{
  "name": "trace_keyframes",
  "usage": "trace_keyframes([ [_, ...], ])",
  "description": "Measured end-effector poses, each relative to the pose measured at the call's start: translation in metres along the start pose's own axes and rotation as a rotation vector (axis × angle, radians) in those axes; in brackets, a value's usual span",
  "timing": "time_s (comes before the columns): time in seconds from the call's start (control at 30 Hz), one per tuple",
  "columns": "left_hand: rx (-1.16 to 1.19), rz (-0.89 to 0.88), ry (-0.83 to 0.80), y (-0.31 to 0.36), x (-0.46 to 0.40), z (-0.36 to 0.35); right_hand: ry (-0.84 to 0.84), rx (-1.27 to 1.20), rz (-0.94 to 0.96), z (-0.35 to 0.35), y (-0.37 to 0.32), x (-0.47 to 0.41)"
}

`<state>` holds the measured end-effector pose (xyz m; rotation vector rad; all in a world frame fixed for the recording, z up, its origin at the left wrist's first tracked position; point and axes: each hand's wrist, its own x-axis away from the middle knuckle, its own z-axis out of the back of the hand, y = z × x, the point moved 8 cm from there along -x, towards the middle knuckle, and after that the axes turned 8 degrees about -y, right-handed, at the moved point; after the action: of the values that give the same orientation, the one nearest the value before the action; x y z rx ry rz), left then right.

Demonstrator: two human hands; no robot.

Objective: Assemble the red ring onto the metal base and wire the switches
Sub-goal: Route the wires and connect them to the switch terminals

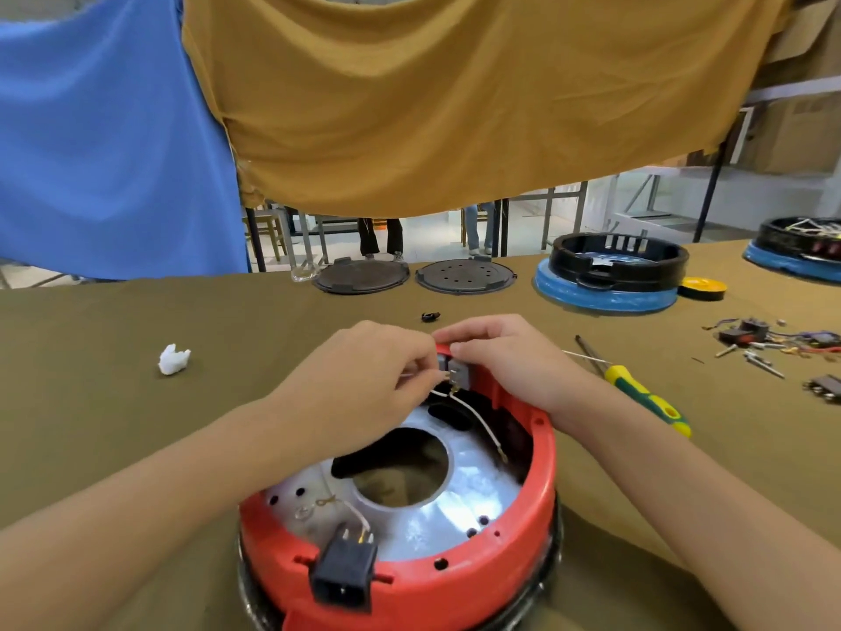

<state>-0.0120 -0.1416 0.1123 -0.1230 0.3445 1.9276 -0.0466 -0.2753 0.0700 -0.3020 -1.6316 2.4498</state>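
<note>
The red ring (500,557) sits around the shiny metal base (459,503) near the table's front edge. A black power socket (343,569) is set in the ring's near wall. At the far wall sits a grey switch (456,372). My left hand (364,380) pinches the end of a white wire (478,421) at the switch's terminals. My right hand (505,357) grips the ring's far rim and the switch from above. The wire's other end lies loose inside the ring.
A green-and-yellow screwdriver (646,396) lies right of my right hand. Loose switches, screws and wires (773,343) lie at far right. Two dark round plates (464,276), black rings on blue bases (614,275), a yellow tape roll (703,288) and white scrap (173,358) are further off.
</note>
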Motion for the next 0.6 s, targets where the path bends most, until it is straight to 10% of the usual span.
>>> trace_keyframes([
  [0.6,0.862,0.289,-0.282,-0.031,-0.003,-0.032,-0.036,0.153,0.377,0.003,-0.033,0.011],
])
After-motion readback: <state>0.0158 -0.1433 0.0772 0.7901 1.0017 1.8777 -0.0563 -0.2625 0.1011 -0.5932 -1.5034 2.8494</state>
